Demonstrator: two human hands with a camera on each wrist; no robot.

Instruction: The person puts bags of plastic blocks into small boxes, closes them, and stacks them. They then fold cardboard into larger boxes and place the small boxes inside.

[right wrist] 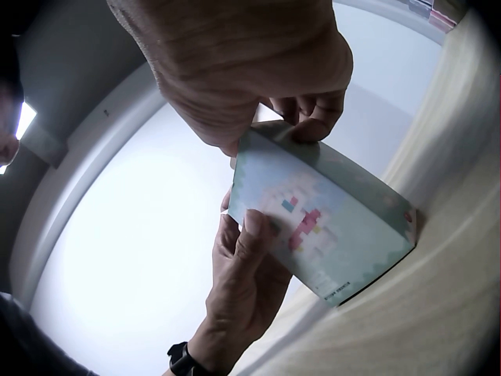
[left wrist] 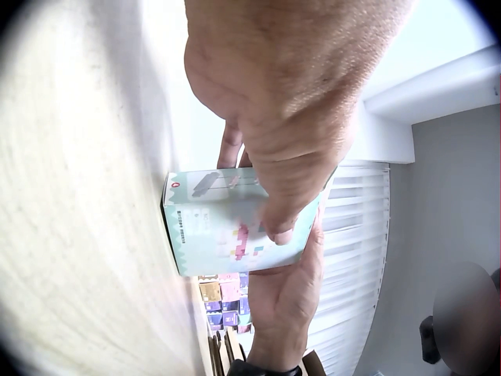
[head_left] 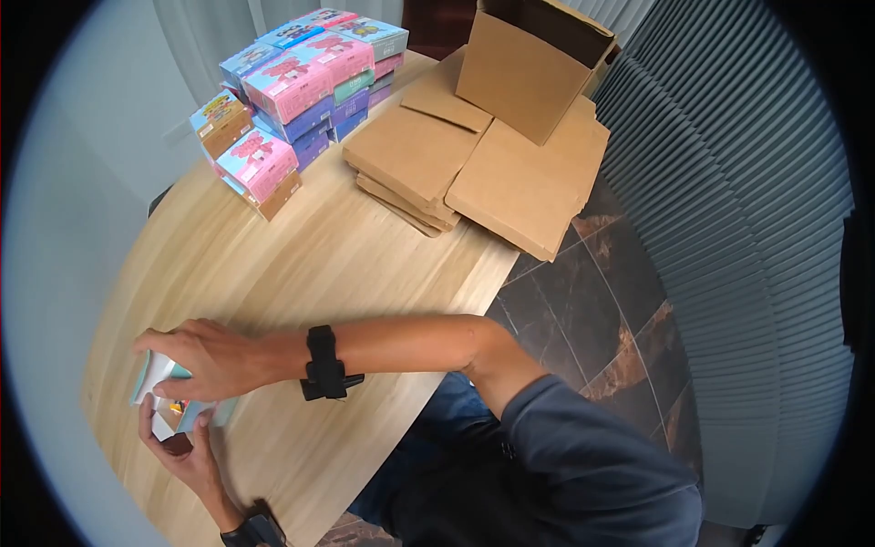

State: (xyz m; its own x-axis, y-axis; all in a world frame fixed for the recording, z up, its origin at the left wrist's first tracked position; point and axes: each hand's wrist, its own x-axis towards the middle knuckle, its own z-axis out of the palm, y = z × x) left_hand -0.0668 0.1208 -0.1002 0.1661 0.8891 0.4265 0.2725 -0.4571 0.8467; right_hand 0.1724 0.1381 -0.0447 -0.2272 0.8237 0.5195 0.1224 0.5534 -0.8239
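Observation:
A small mint-green carton (left wrist: 207,227) with a blocky pixel picture stands on the table, its top open. White inner flaps (head_left: 155,376) and a bit of orange and yellow inside show in the head view. My left hand (head_left: 190,463) grips the carton from the near side, thumb on the printed face and fingers round the other side. Over the open top arches my right hand (head_left: 208,360), its fingers curled onto the carton's upper edge. In the right wrist view, those right fingers (right wrist: 317,125) bend at the rim, and the palm hides part of the opening.
Pink, blue and purple picture boxes (head_left: 310,77) are stacked at the table's far left. Flat brown cardboard (head_left: 410,150) lies at the far right, with an open brown box (head_left: 533,68) on it. The wooden table (head_left: 365,273) has a curved left edge near the hands.

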